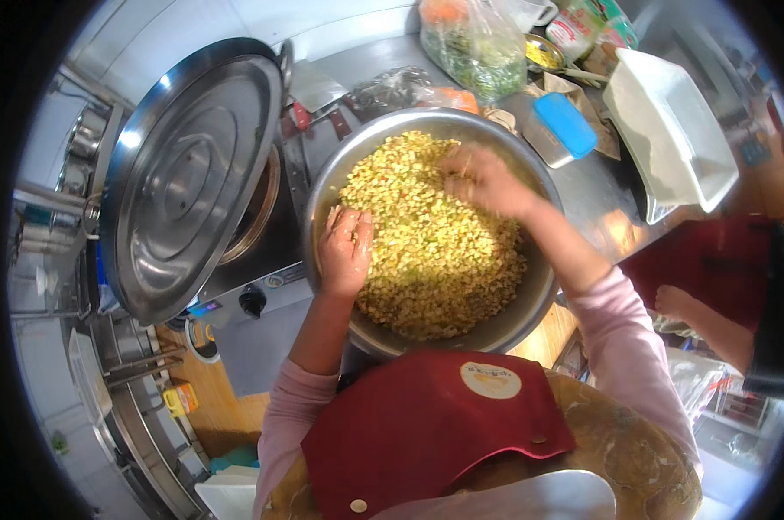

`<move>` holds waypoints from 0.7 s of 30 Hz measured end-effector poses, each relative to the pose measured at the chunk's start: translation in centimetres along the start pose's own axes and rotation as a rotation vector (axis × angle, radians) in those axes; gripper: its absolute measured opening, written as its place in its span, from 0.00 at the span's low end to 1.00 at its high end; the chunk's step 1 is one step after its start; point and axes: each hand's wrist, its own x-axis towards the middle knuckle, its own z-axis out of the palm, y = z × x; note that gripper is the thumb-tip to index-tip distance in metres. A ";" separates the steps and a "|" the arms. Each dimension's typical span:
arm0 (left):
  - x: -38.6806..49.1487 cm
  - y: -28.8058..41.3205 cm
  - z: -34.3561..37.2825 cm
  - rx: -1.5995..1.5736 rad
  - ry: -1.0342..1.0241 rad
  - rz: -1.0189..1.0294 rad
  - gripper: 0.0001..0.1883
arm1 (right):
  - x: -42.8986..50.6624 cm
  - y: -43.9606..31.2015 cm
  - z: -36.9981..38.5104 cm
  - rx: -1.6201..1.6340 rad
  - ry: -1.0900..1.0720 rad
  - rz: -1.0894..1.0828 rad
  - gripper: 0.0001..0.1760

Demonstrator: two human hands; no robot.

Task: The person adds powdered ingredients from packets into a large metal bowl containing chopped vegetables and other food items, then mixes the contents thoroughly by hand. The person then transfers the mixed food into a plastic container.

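Note:
A wide stainless steel bowl [548,286] stands in front of me, holding a heap of finely diced yellowish food [431,240] with small green and red bits. My left hand [348,250] is at the heap's left side, wet and with bits stuck to its fingers; whether its curled palm holds any food is hidden. Over the upper right of the heap is my right hand [486,179], blurred, its fingers apart and touching or just above the food. Sunlight falls across the middle of the heap, and its near part is in shade.
Left of the bowl, a large metal lid [184,182] leans over a cooktop [252,266]. Behind lie a cleaver [317,88], a bag of greens [473,52] and a blue-lidded container [564,127]. A white tub [674,130] stands right. Another person's arm [710,322] is close at right.

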 end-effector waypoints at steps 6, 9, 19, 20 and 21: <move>-0.5 -0.3 -1.1 -0.149 0.249 -0.145 0.13 | 12.5 -6.5 6.0 -0.053 0.112 0.336 0.28; -0.1 -0.4 -0.6 -0.222 0.284 -0.162 0.15 | 9.1 -12.6 9.4 -0.416 -0.129 0.092 0.18; -0.6 -2.1 0.7 -0.253 0.181 -0.143 0.12 | -0.5 -6.3 4.6 -0.545 -0.235 0.028 0.32; -0.7 -2.2 0.5 -0.284 0.186 -0.146 0.12 | -1.0 -5.3 3.1 -0.481 -0.258 0.178 0.34; -0.8 -2.3 0.4 -0.338 0.177 -0.154 0.12 | -2.1 -4.6 1.9 -0.380 -0.279 0.326 0.37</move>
